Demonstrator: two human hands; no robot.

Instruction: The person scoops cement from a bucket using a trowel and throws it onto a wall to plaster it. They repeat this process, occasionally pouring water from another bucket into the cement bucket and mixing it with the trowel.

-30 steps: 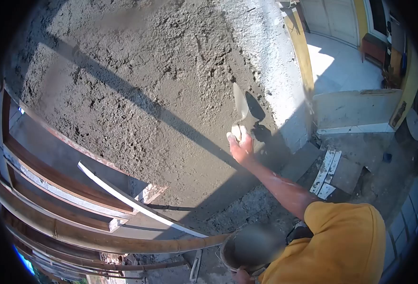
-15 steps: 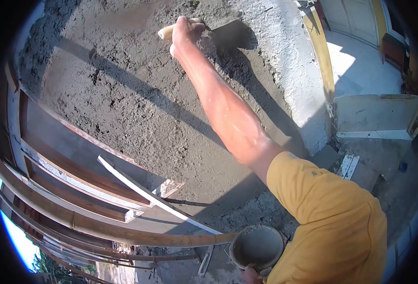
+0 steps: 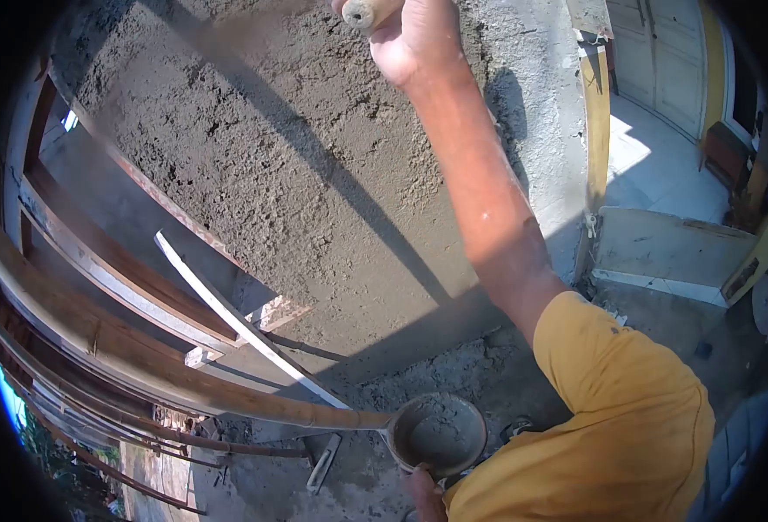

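My right hand [image 3: 420, 42] is closed around the light round handle of a trowel [image 3: 360, 14] at the top of the view. The trowel's blade is out of sight. Beneath that raised arm spreads a wall with wet grey mortar [image 3: 253, 187], rough on the left and smoother low on the right. At the bottom, my left hand [image 3: 427, 494] grips the near rim of a round bucket [image 3: 481, 428]. Grey mortar [image 3: 439, 438] lies inside the bucket. Part of the left hand is hidden by the yellow sleeve.
Bamboo poles [image 3: 227, 396] cross the lower left, beside a wooden frame [image 3: 114, 270]. A white strip [image 3: 227, 313] leans against the wall's lower edge. A long flat tool [image 3: 324, 464] lies left of the bucket. To the right are a yellow post [image 3: 596, 130] and a pale panel [image 3: 662, 252].
My right hand has come closer to the camera and moved up and right with the trowel, whose blade has left view. The bucket and left hand appear farther left as the view shifted.
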